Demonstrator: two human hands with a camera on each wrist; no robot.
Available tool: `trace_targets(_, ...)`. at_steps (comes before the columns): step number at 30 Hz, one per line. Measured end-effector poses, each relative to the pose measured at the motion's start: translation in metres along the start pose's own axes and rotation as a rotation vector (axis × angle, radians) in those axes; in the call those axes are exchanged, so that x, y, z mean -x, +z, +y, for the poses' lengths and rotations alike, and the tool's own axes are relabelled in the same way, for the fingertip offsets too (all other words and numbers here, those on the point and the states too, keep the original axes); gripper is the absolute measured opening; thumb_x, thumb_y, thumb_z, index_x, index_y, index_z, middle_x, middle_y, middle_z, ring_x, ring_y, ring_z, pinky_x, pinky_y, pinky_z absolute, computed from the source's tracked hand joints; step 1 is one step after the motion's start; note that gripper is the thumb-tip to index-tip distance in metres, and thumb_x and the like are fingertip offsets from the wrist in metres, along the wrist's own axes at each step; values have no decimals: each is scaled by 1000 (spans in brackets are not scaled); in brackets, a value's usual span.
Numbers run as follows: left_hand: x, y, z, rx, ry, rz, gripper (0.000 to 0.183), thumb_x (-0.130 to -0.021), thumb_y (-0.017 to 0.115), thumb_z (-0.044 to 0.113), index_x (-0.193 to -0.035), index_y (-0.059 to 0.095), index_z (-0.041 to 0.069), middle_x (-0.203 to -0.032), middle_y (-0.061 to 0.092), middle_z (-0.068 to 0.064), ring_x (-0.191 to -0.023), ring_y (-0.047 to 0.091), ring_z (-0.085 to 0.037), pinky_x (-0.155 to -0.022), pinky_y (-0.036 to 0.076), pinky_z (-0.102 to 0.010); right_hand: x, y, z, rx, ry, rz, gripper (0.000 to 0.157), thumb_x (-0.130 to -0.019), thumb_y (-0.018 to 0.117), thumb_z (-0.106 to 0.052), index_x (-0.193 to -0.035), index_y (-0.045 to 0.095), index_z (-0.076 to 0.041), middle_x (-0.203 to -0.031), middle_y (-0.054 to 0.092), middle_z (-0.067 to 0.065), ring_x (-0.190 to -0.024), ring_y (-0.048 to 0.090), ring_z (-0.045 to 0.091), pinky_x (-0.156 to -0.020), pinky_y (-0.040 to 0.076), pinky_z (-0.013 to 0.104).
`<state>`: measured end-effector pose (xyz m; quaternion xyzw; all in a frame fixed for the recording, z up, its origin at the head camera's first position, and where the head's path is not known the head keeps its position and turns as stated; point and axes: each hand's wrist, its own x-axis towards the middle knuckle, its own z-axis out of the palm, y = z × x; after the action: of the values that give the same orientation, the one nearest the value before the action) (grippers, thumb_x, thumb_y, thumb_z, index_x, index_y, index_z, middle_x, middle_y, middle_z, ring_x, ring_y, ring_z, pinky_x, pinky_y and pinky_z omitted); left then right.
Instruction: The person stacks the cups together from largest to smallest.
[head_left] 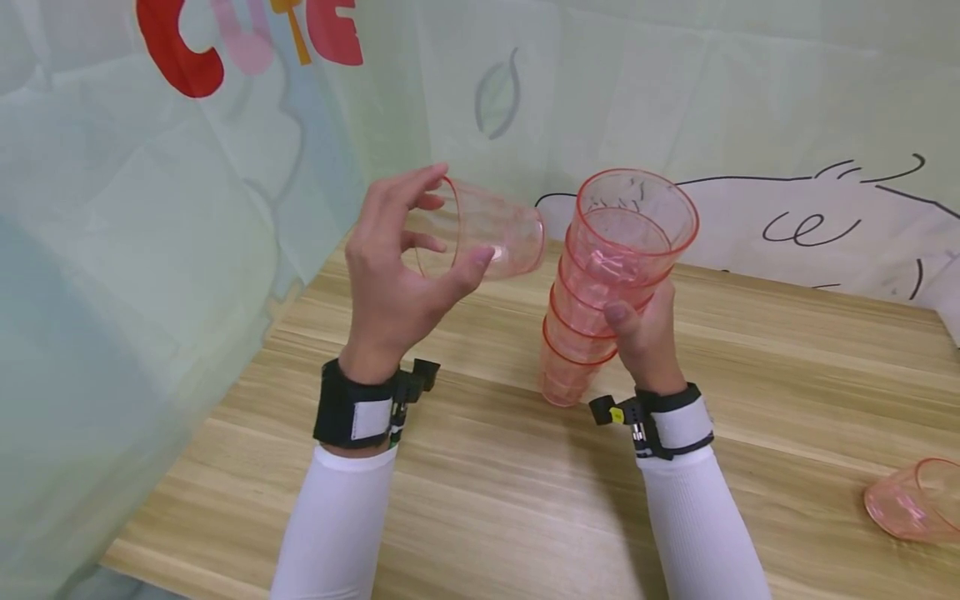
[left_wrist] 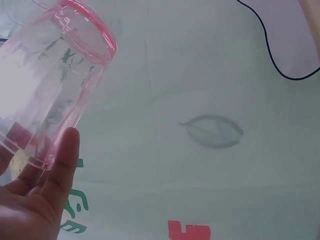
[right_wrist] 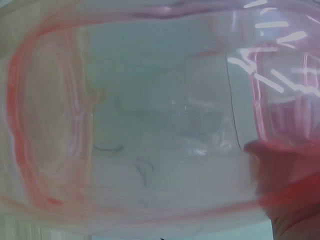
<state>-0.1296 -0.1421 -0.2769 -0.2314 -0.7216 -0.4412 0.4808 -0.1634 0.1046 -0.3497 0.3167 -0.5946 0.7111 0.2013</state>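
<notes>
My left hand (head_left: pixel 386 262) holds a clear pink plastic cup (head_left: pixel 506 229) near its rim, thumb on one side and fingers on the other. That cup lies on its side in the air, its base toward the right. In the left wrist view the same cup (left_wrist: pixel 60 75) tilts above the fingers (left_wrist: pixel 62 155). To the right, my right hand (head_left: pixel 651 333) grips a leaning stack of several nested pink cups (head_left: pixel 581 312), mouth up, most of its fingers hidden behind. Blurred cup walls (right_wrist: pixel 260 100) fill the right wrist view.
Another pink cup (head_left: pixel 903 504) is on the wooden table (head_left: pixel 480 500) at the right edge of the head view, partly cut off. Printed cloth (head_left: pixel 637 92) hangs behind the table and along its left side.
</notes>
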Motion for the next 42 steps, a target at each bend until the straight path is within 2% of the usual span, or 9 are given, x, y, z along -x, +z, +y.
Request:
trace_targets(8,-2,1,7,34,-16,22,71,-83,70,60,-128,65,4,-119,63,-5,-100,64,-20,-65,59,-30,-2,-4,-1,0,-6,-9,85,-72,76,-73,-119,62,-3,-108,71,15,-91,69,23,-82,58,30)
trace_targets(18,-5,5,19,104,-9,66,75,-82,74,57,-130,62,1,-120,61,-11,-105,62,-22,-68,61,-32,-3,-7,-2,9,-8,-9,87,-72,76,-73,-120,62,-2,-109,71,15,-92,69,23,-83,58,30)
trace_targets(28,-7,7,29,175,-43,100,82,-81,76,59,-131,60,-2,-125,59,-10,-110,59,-24,-73,61,-36,-2,-9,-5,20,6,-11,86,-71,76,-74,-119,63,-3,-108,71,14,-91,69,23,-82,58,29)
trace_targets(36,-7,3,36,237,-78,129,86,-79,77,60,-131,58,-5,-124,58,-13,-109,58,-27,-74,61,-36,2,-3,0,-12,26,1,87,-70,77,-73,-119,62,-4,-108,71,13,-93,67,23,-85,57,31)
trace_targets(42,-10,4,40,289,-61,157,88,-78,79,58,-131,56,-9,-124,57,-15,-108,59,-30,-75,61,-38,1,0,1,-21,28,5,87,-70,78,-73,-120,61,-4,-110,70,13,-96,67,24,-87,57,32)
